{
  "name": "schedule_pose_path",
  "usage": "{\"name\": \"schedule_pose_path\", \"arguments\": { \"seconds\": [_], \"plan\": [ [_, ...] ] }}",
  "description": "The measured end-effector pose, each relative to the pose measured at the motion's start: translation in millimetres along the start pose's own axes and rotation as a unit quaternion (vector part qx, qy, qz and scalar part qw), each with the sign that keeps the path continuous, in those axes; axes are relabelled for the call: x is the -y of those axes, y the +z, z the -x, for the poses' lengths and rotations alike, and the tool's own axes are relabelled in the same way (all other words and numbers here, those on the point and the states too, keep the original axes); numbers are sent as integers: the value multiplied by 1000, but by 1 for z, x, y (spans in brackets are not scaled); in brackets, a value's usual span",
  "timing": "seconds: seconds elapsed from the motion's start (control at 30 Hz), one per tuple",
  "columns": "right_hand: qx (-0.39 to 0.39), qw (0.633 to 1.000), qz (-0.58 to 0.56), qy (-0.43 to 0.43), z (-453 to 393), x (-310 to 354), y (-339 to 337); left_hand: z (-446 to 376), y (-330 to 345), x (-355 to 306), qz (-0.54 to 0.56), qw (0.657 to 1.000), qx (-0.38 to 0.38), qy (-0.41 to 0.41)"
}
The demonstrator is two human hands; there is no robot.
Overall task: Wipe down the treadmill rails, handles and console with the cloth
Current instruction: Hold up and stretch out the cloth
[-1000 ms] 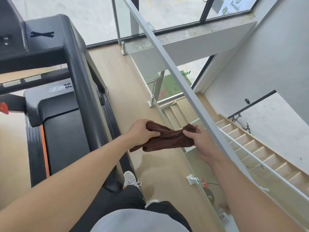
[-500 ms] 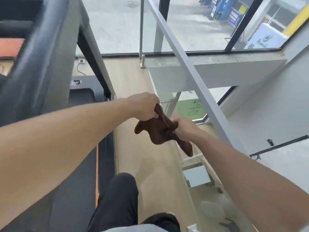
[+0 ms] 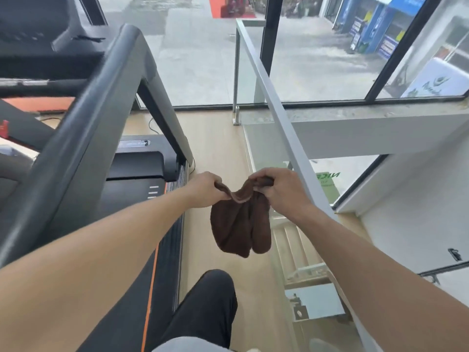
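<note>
A dark brown cloth [image 3: 241, 224] hangs between my two hands above the wooden floor, to the right of the treadmill. My left hand [image 3: 204, 190] pinches its left top edge and my right hand [image 3: 278, 190] pinches its right top edge, so the cloth droops in folds below them. The treadmill's grey right handle rail [image 3: 83, 138] slopes up on the left, apart from the cloth. Its console [image 3: 38, 29] sits at the top left, partly cut off. The black belt [image 3: 132, 199] with an orange stripe lies under my left forearm.
A grey metal handrail [image 3: 279, 110] over a glass balustrade runs diagonally just right of my right hand, with a stairwell [image 3: 302, 252] below it. Big windows [image 3: 317, 59] stand ahead. My dark trouser leg [image 3: 208, 306] is on the floor strip beside the treadmill.
The view has tilted up and the console has come into sight. My hands have drawn apart, spreading the bunched cloth so that it hangs open between them.
</note>
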State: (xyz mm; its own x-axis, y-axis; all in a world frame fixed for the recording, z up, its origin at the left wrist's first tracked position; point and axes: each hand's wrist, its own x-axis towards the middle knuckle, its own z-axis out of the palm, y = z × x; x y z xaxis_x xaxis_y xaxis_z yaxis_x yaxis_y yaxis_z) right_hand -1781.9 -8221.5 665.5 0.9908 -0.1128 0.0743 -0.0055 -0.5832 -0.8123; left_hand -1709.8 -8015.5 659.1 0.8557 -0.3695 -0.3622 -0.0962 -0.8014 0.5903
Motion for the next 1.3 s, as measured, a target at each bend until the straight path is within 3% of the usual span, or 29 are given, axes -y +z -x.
{"name": "schedule_pose_path", "arguments": {
  "seconds": [0.1,0.17,0.27,0.37,0.5,0.63,0.8,0.9,1.0,1.2,1.3],
  "plan": [
    [16,1000,-10,-3,-6,-10,4,-1,9,-1,48,997,53,-19],
    [-14,1000,-18,-2,-18,-20,7,-10,13,3,111,992,62,-28],
    [-70,996,-15,51,-47,-34,11,-38,15,8,247,966,5,-80],
    [-71,991,41,108,-84,-56,14,-73,5,17,242,957,-107,-120],
    [70,961,184,192,-138,-92,31,-131,-24,52,194,933,-237,-190],
    [209,903,276,253,-180,-113,54,-178,-64,70,146,920,-286,-227],
    [340,853,314,243,-209,-128,84,-228,-113,57,148,906,-324,-230],
    [351,855,260,279,-226,-154,94,-259,-128,48,150,908,-319,-226],
    [288,882,145,343,-247,-171,96,-287,-136,49,176,900,-316,-243],
    [389,842,206,313,-323,-200,120,-374,-183,47,241,868,-344,-263],
    [408,832,238,293,-380,-211,133,-431,-215,42,231,873,-333,-274]
  ]
}}
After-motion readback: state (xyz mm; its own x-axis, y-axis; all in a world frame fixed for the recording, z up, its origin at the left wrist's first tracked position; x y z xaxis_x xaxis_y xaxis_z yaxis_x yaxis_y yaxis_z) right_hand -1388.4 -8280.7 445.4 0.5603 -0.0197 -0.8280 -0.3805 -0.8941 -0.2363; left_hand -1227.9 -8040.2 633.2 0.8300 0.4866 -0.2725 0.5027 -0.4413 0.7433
